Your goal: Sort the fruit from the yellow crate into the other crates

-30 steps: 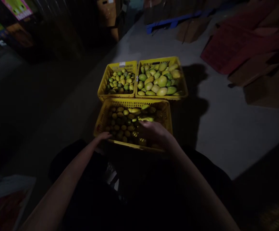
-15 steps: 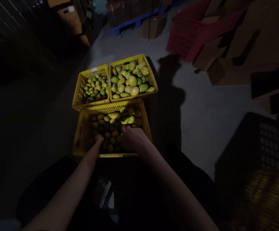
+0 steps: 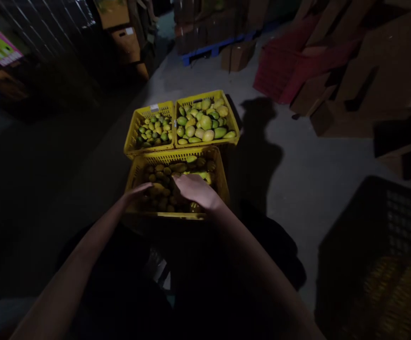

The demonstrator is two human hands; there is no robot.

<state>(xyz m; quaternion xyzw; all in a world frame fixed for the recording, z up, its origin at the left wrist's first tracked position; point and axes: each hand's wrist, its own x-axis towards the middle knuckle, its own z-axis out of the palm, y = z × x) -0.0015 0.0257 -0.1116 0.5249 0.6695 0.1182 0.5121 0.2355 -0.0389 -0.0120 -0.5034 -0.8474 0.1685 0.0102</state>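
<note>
Dim light falls on a yellow plastic crate [image 3: 177, 215] in front of me, holding many round and oval green-yellow fruits. Over its left side, my left hand [image 3: 138, 190] has its fingers stretched out, beside a yellow fruit [image 3: 158, 187] in shadow; whether they touch is unclear. My right hand [image 3: 195, 190] reaches over the middle of the crate with its fingers curled down, and what they hold, if anything, is hidden. Brighter yellow-green fruit [image 3: 205, 176] lies just beyond the right hand.
Behind stand two more yellow crates, one with smaller fruits [image 3: 155, 128] and one with larger fruits [image 3: 205, 123]. A red crate [image 3: 276, 71] and cardboard boxes [image 3: 375, 89] are at the right. A blue pallet [image 3: 212, 49] lies farther back. A dark crate [image 3: 403, 222] stands lower right.
My view has shifted, so the crates sit farther right in the picture. My left hand has risen from among the fruits and its fingers now extend. The right hand has moved farther into the crate.
</note>
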